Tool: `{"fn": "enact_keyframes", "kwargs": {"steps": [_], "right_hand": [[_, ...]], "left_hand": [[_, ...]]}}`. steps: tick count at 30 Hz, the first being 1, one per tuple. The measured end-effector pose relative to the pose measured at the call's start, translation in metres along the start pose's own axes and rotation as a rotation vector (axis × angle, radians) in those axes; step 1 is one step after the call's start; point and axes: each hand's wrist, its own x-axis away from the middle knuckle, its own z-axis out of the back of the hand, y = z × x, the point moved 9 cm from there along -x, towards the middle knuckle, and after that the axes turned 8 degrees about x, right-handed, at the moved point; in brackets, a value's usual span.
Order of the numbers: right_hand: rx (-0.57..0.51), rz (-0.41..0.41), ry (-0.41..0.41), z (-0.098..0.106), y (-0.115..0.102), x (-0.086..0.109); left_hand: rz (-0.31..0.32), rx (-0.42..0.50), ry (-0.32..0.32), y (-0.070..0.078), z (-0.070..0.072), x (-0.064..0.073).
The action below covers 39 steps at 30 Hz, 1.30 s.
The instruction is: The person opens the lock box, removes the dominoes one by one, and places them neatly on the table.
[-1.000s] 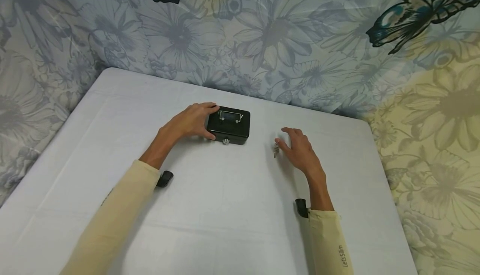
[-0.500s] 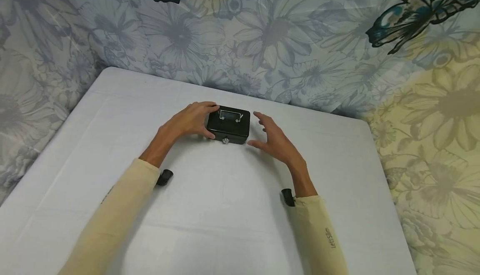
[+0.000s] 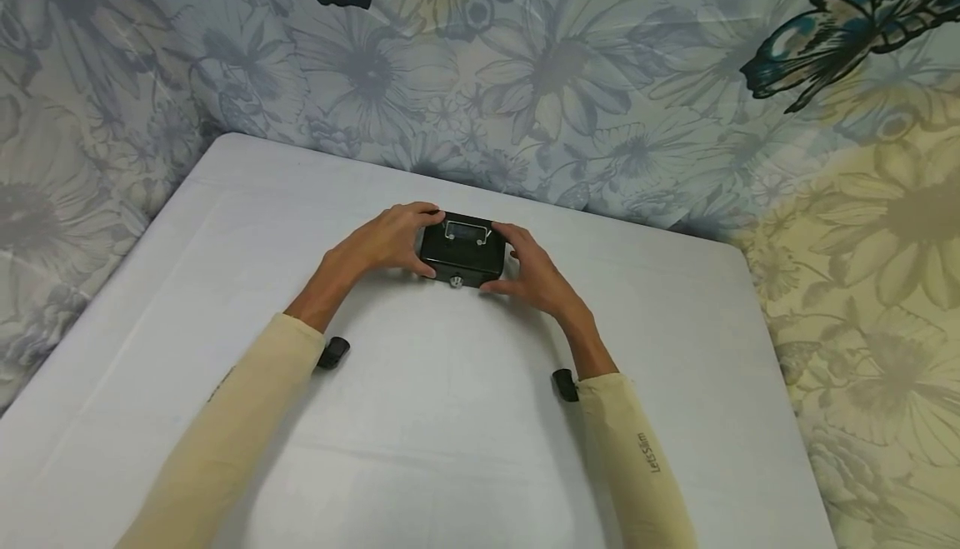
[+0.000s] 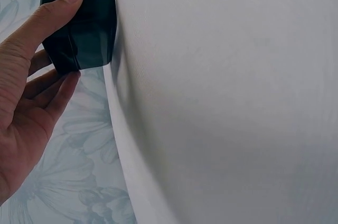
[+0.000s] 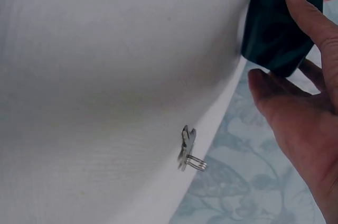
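A small black cash box (image 3: 465, 256) lies on the white-covered table with its lid down. It has a wire handle (image 3: 467, 232) folded flat on top and a silver lock (image 3: 456, 281) at its front. My left hand (image 3: 393, 239) grips the left end, thumb (image 4: 66, 5) on the front face and fingers at the back. On the opposite end, my right hand (image 3: 536, 274) holds the box with its thumb (image 5: 301, 7) against the front. Keys on a ring (image 5: 187, 150) lie on the table near the right hand, hidden behind it in the head view.
The white cloth-covered table (image 3: 442, 432) ends at a back edge not far behind the box. Flower-patterned fabric with butterflies (image 3: 562, 74) hangs behind and at both sides. A black wrist camera (image 3: 333, 352) sits at the left sleeve, another camera (image 3: 566, 385) at the right.
My right hand has moved left from beside the keys to the box and now holds its right end. The left hand keeps its hold on the left end.
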Motion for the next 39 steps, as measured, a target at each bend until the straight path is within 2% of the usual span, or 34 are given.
{"fn": "enact_keyframes", "kwargs": {"steps": [10, 19, 30, 39], "right_hand": [[-0.079, 0.016, 0.007, -0.002, 0.003, -0.007], [-0.111, -0.005, 0.019, -0.001, 0.005, -0.01], [-0.149, -0.008, 0.01, 0.002, 0.008, -0.008], [-0.181, 0.03, 0.016, -0.001, 0.007, -0.01]], "left_hand": [[-0.021, 0.094, 0.02, -0.007, -0.002, 0.001], [-0.025, 0.245, 0.015, -0.012, -0.002, 0.002], [-0.032, 0.269, 0.023, -0.014, -0.007, -0.004], [0.002, 0.299, 0.009, -0.018, -0.005, -0.002]]}}
